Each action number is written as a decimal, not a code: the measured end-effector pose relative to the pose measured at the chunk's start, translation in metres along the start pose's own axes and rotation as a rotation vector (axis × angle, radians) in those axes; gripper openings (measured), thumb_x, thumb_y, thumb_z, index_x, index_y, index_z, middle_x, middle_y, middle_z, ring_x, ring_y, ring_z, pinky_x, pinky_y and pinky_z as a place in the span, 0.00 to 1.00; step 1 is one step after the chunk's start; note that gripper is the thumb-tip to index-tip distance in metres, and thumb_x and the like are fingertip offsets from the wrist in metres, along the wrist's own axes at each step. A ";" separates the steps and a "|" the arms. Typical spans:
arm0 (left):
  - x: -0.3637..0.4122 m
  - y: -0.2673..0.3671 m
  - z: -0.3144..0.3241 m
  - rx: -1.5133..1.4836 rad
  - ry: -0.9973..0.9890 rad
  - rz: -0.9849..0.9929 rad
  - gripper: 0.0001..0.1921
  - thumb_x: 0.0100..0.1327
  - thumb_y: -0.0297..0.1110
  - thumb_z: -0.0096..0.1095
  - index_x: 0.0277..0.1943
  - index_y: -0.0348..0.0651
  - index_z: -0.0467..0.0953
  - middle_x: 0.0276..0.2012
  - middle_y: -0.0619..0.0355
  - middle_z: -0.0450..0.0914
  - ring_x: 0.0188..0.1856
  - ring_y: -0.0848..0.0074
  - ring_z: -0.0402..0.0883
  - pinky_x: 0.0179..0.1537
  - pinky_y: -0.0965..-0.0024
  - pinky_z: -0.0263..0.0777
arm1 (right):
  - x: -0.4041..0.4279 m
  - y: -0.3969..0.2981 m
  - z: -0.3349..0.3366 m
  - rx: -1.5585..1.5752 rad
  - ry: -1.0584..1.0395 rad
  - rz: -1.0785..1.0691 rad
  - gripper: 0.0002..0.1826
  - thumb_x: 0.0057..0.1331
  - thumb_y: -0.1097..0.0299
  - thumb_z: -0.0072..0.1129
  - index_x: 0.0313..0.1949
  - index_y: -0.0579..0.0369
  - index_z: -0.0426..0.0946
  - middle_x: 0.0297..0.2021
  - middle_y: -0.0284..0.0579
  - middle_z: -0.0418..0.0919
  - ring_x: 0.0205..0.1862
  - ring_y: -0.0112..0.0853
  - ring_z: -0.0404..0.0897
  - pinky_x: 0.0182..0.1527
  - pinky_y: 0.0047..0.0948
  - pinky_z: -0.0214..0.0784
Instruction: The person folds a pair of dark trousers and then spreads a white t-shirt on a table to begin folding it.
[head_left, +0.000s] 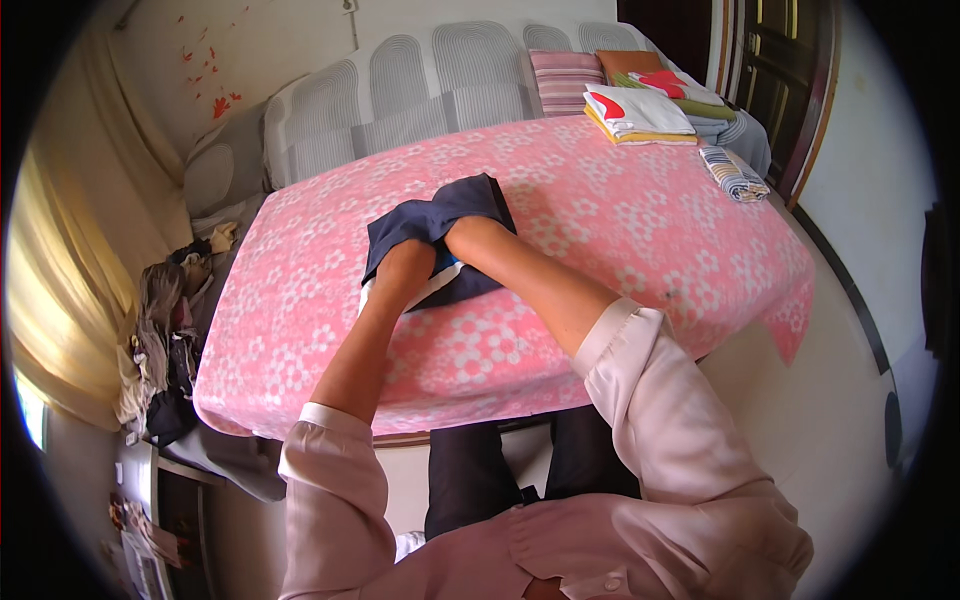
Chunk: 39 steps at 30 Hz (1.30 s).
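A dark navy cloth garment (465, 201) with a white stripe and a bit of blue lies bunched on the pink flowered cover (480, 352) of a table. Both forearms reach inside its folds. My left hand (411, 259) is covered by the cloth at the wrist, on the garment's left part. My right hand (465, 229) goes under the fabric further to the right. The fabric hides the fingers of both, so their grip does not show.
Folded white and yellow cloths (641, 116) lie at the table's far right, near a rolled striped cloth (731, 174). Behind stands a sofa with a grey patterned cover (397, 75) and a striped cushion (566, 79). Clothes (165, 322) are heaped at the left, beside a curtain (67, 285).
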<state>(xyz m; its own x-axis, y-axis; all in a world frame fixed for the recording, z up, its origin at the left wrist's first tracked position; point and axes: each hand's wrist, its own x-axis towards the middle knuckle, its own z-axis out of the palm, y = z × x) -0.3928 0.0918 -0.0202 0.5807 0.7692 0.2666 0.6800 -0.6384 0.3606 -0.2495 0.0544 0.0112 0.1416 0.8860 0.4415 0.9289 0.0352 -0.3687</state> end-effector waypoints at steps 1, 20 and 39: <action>0.004 -0.008 0.006 -0.002 0.008 -0.011 0.18 0.68 0.31 0.44 0.56 0.37 0.77 0.56 0.39 0.78 0.61 0.49 0.74 0.61 0.58 0.68 | -0.001 -0.002 0.001 0.001 0.005 -0.008 0.20 0.68 0.60 0.47 0.50 0.53 0.83 0.53 0.54 0.81 0.56 0.46 0.80 0.59 0.41 0.71; 0.032 -0.019 0.011 0.095 0.090 -0.393 0.19 0.70 0.42 0.48 0.53 0.44 0.81 0.55 0.45 0.81 0.58 0.54 0.80 0.55 0.54 0.75 | -0.006 0.011 0.027 0.041 0.073 -0.099 0.18 0.70 0.69 0.40 0.50 0.57 0.81 0.54 0.58 0.79 0.57 0.48 0.78 0.58 0.42 0.70; 0.016 -0.013 -0.002 0.404 0.151 -0.174 0.17 0.71 0.34 0.47 0.53 0.40 0.81 0.58 0.46 0.80 0.60 0.57 0.79 0.60 0.60 0.72 | -0.008 0.011 0.026 0.201 0.071 -0.006 0.24 0.68 0.48 0.48 0.47 0.54 0.82 0.51 0.54 0.81 0.54 0.45 0.80 0.55 0.41 0.70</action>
<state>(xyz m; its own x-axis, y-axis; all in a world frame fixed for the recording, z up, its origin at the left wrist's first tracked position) -0.3935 0.1127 -0.0191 0.3909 0.8424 0.3710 0.8991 -0.4358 0.0421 -0.2490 0.0593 -0.0178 0.1665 0.8512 0.4978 0.8440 0.1381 -0.5183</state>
